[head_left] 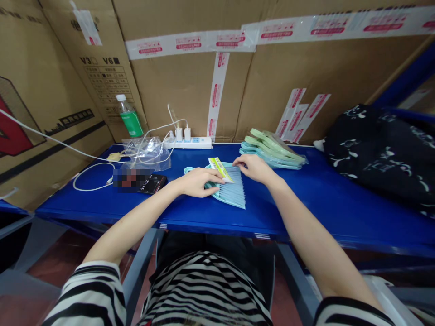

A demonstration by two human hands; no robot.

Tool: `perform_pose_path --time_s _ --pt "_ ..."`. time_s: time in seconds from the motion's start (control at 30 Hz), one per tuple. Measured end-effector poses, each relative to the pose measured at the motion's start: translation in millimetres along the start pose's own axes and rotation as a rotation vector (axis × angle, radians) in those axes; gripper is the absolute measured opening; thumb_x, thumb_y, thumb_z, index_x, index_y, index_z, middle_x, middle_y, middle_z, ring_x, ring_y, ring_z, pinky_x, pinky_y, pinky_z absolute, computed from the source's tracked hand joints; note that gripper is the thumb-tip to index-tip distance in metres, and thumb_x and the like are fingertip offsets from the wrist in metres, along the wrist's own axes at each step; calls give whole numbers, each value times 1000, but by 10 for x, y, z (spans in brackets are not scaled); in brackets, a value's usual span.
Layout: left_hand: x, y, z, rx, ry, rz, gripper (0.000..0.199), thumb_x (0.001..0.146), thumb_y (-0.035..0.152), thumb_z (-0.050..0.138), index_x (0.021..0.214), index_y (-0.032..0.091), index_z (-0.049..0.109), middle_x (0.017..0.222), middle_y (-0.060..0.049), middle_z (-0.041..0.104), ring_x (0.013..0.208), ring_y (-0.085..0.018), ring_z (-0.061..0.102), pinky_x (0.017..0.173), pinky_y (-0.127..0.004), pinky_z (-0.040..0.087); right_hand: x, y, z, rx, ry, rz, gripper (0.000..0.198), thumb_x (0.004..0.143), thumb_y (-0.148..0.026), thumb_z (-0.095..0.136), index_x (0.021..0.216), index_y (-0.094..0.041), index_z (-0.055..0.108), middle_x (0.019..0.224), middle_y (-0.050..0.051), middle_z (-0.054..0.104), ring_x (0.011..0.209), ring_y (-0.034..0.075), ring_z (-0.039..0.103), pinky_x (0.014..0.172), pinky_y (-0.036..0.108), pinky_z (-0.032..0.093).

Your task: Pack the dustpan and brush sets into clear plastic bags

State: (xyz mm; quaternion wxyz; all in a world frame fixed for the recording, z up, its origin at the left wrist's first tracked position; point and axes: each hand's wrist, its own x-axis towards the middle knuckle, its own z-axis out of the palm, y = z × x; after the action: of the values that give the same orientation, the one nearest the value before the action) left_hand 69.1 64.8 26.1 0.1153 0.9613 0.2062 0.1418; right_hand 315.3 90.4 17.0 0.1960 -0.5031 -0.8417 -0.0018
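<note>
A light blue hand brush [234, 188] with pale bristles lies in a matching dustpan [222, 201] on the blue tabletop, its looped handle pointing left. Across the brush sits a white and yellow-green label card [220, 170]. My left hand [199, 182] is closed over the handle side of the set, with fingertips at the card's lower end and the thumb on the near side. At the far right corner, my right hand [253, 167] has its fingers curled and pinched at the dustpan's rim, beside the bristles. What lies under my left palm is hidden.
Green and blue dustpan sets in clear wrap [272, 151] are stacked behind my right hand. A phone [152, 183], crumpled plastic bag [152, 151], bottle [131, 118], cables and power strip [193, 143] are left. A dark patterned fabric bundle [380, 154] sits right; cardboard [183, 90] walls the back.
</note>
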Motion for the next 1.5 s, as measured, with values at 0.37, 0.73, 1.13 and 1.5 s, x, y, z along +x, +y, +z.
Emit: perform_pose_path --time_s 0.37,0.73,1.13,1.5 --pt "14 67 5 -161 15 78 38 91 28 51 127 21 60 112 -9 67 103 -22 64 93 -36 50 -1 2 14 5 14 10 35 78 -6 49 92 -21 77 89 6 75 79 20 67 72 29 51" --pt "47 85 20 -260 -48 184 22 90 25 53 98 20 73 111 -9 71 107 -21 65 99 -36 48 -9 2 -30 20 20 -13 17 78 -11 59 77 -21 73 79 5 71 71 20 64 68 29 49" --pt "34 63 38 -259 -37 171 23 89 23 53 101 18 71 111 -10 73 104 -20 68 95 -33 51 -35 -78 -64 -39 31 107 16 75 -9 55 76 -21 65 74 4 71 69 20 65 59 27 45" --pt "39 63 46 -222 -19 160 22 91 23 52 102 17 70 111 -10 72 103 -20 68 94 -31 51 -37 -110 -77 -3 -25 119 16 73 -6 54 73 -20 61 69 2 69 62 17 63 57 25 44"
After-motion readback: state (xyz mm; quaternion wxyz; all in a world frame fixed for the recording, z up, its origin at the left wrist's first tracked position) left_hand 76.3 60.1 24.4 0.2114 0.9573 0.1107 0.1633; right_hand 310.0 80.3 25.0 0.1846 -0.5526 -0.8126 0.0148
